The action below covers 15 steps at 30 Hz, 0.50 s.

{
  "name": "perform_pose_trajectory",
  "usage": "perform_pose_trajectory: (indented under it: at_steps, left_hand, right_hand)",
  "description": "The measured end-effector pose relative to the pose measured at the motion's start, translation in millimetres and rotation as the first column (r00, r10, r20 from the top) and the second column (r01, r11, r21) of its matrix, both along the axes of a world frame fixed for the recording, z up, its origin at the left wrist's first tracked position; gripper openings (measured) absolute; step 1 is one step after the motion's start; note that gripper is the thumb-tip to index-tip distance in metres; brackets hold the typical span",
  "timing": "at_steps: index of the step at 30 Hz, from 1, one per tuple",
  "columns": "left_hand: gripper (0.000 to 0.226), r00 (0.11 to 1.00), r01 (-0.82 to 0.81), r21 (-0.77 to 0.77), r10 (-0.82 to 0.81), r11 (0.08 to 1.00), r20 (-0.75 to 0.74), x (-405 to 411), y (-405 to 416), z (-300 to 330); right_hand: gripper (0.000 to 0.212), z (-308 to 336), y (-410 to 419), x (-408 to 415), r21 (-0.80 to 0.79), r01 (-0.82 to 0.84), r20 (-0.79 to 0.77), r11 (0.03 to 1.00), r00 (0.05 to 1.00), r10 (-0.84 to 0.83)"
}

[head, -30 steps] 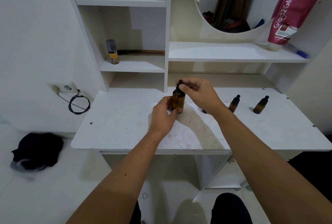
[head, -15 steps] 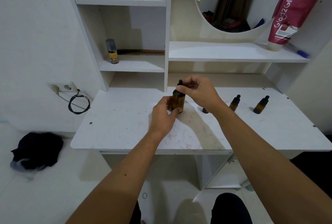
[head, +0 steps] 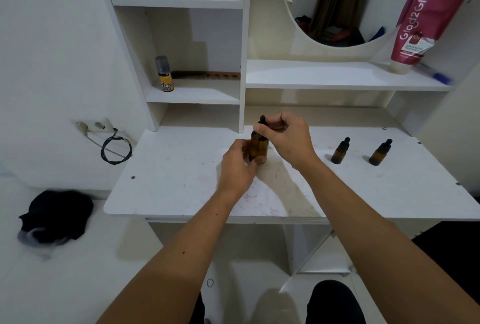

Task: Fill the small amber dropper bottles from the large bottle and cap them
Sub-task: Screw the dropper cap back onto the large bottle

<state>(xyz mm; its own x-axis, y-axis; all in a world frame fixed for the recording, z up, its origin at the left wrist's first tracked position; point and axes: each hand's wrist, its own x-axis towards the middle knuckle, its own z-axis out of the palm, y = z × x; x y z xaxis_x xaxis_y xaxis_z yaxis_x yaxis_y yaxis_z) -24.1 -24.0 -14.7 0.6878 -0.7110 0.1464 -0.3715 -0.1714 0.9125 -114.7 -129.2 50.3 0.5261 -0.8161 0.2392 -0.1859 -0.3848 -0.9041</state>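
Note:
The large amber bottle [head: 259, 145] stands upright on the white table [head: 181, 180], near its middle. My left hand [head: 237, 165] grips the bottle's lower body from the near side. My right hand [head: 283, 139] pinches its black dropper cap [head: 261, 120] at the neck from the right. Two small amber dropper bottles [head: 340, 151] [head: 380, 152] with black caps on stand upright to the right, apart from both hands.
Shelves rise behind the table, with a yellow spray can [head: 164, 74] and a comb [head: 207, 75] on the lower left one. A pink tube [head: 426, 17] and a blue pen [head: 436, 75] sit on the right shelf under a mirror. A black cloth [head: 55, 217] lies at left.
My right hand's fingers have shifted on the dropper cap, from resting over its top to pinching it at the side. The large bottle and my left hand have stayed in place.

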Motion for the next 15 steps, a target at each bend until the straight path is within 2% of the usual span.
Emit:
perform_pose_trajectory:
  at_steps: [8,15]
  left_hand:
    - [0.041,1.0,0.005,-0.007,-0.005,1.0,-0.027,0.1,0.0,1.1]
    - [0.049,1.0,0.015,0.005,-0.015,1.0,-0.018,-0.9,3.0,0.0]
  right_hand:
    - [0.027,-2.7,9.4,2.8,-0.049,0.062,0.025,0.997,0.998,-0.061]
    - [0.039,-1.5,5.6,-6.2,-0.087,0.005,-0.023,0.996,1.0,-0.007]
